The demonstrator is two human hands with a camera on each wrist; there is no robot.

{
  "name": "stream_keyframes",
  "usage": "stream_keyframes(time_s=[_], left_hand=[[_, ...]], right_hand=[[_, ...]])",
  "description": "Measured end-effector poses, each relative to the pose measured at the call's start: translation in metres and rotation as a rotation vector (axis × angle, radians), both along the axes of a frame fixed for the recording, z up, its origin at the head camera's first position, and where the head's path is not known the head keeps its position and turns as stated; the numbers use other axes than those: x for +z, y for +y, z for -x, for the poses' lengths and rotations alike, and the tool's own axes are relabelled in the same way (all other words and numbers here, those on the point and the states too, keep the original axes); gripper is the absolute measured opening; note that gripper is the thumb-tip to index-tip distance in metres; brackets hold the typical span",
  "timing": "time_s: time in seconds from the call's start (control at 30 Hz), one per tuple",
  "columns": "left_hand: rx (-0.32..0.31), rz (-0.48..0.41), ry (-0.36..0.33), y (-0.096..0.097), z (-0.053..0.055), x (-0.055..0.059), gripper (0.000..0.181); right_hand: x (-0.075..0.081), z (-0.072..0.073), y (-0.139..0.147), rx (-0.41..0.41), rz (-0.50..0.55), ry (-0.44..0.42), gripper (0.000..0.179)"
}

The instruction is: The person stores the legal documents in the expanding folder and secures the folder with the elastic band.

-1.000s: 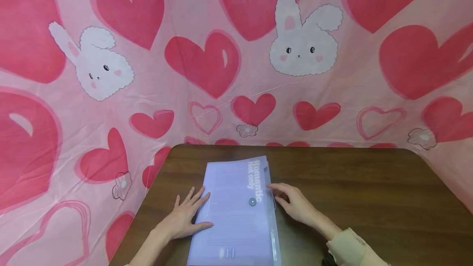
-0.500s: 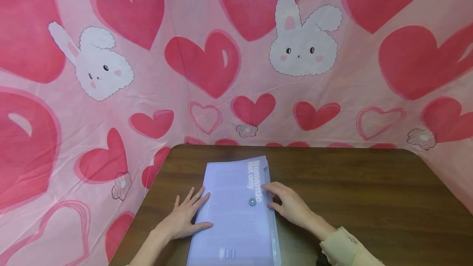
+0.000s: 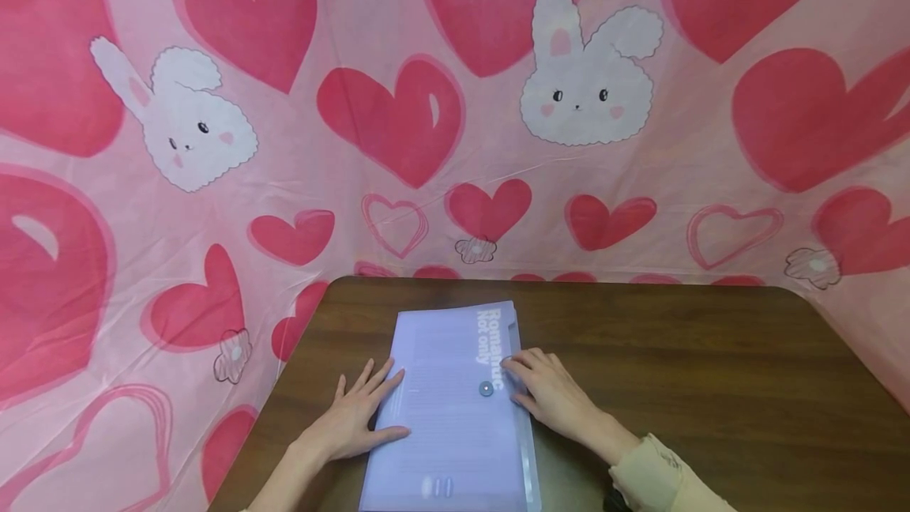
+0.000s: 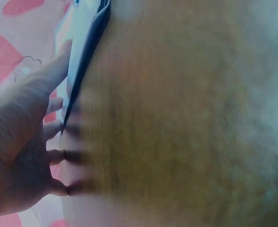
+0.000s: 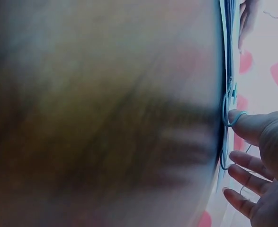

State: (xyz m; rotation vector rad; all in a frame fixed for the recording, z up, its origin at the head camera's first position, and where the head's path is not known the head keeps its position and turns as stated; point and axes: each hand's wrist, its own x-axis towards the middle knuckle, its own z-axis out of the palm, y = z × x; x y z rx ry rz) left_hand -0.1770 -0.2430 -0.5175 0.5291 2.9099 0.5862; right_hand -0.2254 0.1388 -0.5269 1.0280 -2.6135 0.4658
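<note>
A pale purple plastic document folder (image 3: 441, 433) lies closed on the table, with white lettering and a round grey button (image 3: 486, 389) near its right edge. My left hand (image 3: 348, 421) rests on the folder's left edge, fingers spread and thumb on the cover. My right hand (image 3: 558, 397) is at the right edge, its fingers bent, with the index fingertip by the lettering. In the right wrist view a thin elastic cord (image 5: 223, 104) hangs along the folder's side and loops over the right thumb (image 5: 250, 126). The cord's far end is hidden.
The brown wood-grain table (image 3: 711, 385) extends to the right of the folder. Behind and to the left hangs a pink cloth (image 3: 498, 156) printed with hearts and rabbits.
My right hand has moved slightly left, from beside the folder's edge onto the cover near the button. The cord seen at the edge earlier is now covered in the head view. My left hand stays put.
</note>
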Motion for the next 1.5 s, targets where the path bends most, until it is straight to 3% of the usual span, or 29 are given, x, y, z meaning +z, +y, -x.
stream_keyframes(time_s=[0.53,0.77,0.93,1.1,1.37,1.5], left_hand=[[-0.002,-0.016,0.004,0.000,0.002,-0.006,0.097],[0.004,-0.007,0.008,-0.001,0.001,-0.007,0.097],[0.001,-0.002,0.018,-0.002,0.001,-0.008,0.096],[0.000,-0.001,0.019,-0.002,0.001,-0.008,0.096],[-0.002,0.004,0.026,-0.001,0.001,-0.006,0.096],[0.000,0.001,0.026,-0.001,0.001,-0.006,0.096]], right_hand=[[0.004,0.005,-0.008,0.078,-0.111,0.021,0.033],[0.002,0.010,-0.012,0.152,-0.094,0.054,0.031],[0.014,0.005,-0.024,0.106,-0.197,-0.001,0.032],[0.022,0.001,-0.034,0.085,-0.287,0.002,0.029],[0.026,0.001,-0.038,0.077,-0.310,-0.067,0.030],[0.026,0.003,-0.039,0.087,-0.323,-0.054,0.030]])
